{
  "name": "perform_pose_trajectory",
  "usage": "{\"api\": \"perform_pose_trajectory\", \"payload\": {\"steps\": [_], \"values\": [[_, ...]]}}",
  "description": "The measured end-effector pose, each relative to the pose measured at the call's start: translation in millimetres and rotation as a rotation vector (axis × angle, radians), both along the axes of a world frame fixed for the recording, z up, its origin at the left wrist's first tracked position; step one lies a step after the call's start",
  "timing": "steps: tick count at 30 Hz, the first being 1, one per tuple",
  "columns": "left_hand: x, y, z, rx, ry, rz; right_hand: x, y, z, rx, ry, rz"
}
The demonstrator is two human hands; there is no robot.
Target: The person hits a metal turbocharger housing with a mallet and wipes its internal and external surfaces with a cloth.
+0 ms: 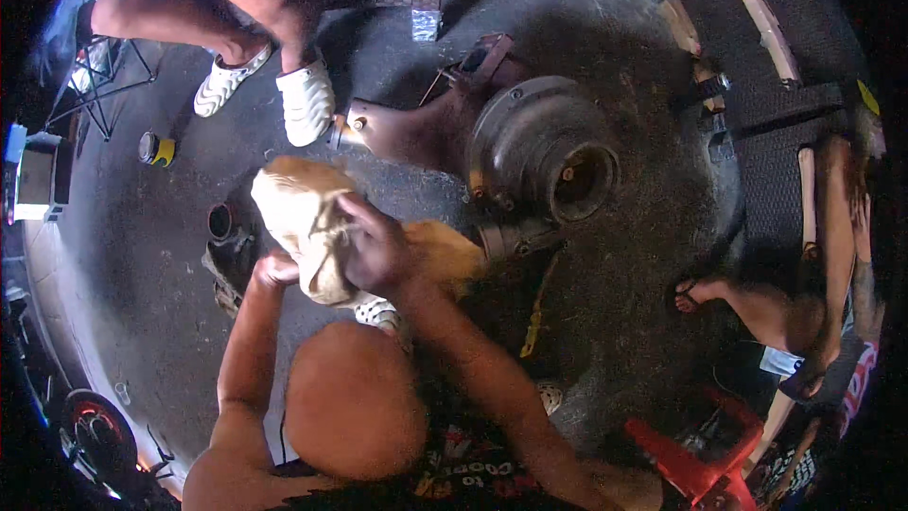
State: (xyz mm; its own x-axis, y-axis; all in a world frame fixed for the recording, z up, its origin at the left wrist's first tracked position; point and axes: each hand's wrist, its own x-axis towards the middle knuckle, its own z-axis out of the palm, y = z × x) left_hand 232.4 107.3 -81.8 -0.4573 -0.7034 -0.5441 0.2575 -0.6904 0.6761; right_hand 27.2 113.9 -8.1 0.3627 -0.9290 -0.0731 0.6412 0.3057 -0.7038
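2 hands (380, 251) hold cloth (301, 213); contents of yellow-banded can (159, 149) unclear.

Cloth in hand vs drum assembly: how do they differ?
Colour: the cloth is pale cream; the drum assembly is dark.
Form: the cloth is bunched in folds; the drum assembly has round, rigid-looking rims.
Handling: the right hand grips the cloth; neither hand touches the drum assembly.
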Motion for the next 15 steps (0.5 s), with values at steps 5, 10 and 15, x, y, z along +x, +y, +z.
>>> {"api": "perform_pose_trajectory", "payload": {"steps": [5, 10, 15], "values": [[-20.2, -11.8, 33.9, -0.055, -0.261, -0.004, -30.7, -7.3, 0.2, -0.389, 0.385, -0.148], [-26.4, -24.3, 17.5, -0.196, -0.086, 0.297, -81.0, 39.3, -24.7, 0.164, 0.642, 0.220], [4.9, -18.4, 8.6, -0.254, -0.818, -0.025, -133.7, 121.9, -117.2, 0.106, 1.034, 0.270]]}}
